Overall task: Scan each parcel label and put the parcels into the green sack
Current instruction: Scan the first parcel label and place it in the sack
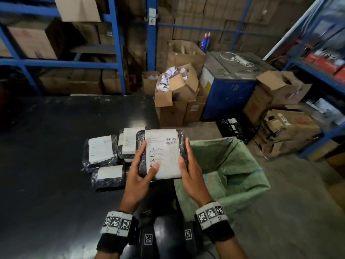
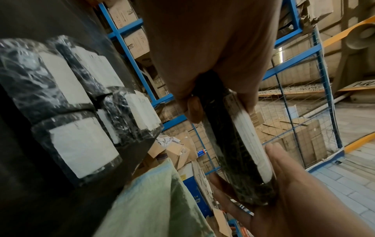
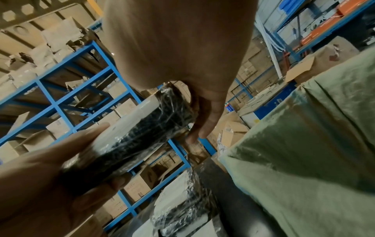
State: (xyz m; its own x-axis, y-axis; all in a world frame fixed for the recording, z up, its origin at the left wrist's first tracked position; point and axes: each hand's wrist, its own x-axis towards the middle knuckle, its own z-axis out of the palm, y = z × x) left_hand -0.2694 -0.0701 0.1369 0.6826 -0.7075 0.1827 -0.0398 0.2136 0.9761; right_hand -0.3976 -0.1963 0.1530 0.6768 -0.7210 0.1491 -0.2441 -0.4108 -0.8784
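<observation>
A black-wrapped parcel (image 1: 164, 150) with a white barcode label is held face up above the table's right edge. My left hand (image 1: 142, 168) grips its left side, thumb on the label and fingers under it. My right hand (image 1: 188, 165) grips its right side the same way. The left wrist view shows the parcel (image 2: 233, 144) edge-on between both hands; so does the right wrist view (image 3: 142, 133). Several more black parcels with white labels (image 1: 101, 151) lie on the black table (image 1: 46, 156). The green sack (image 1: 233, 165) stands open just right of the table.
A dark scanner-like device (image 1: 166, 234) sits at the table's near edge between my wrists. Open cardboard boxes (image 1: 177, 86), a blue cabinet (image 1: 229, 94) and a black crate (image 1: 235, 126) stand behind the sack. Blue shelving (image 1: 115, 43) with cartons lines the back and right.
</observation>
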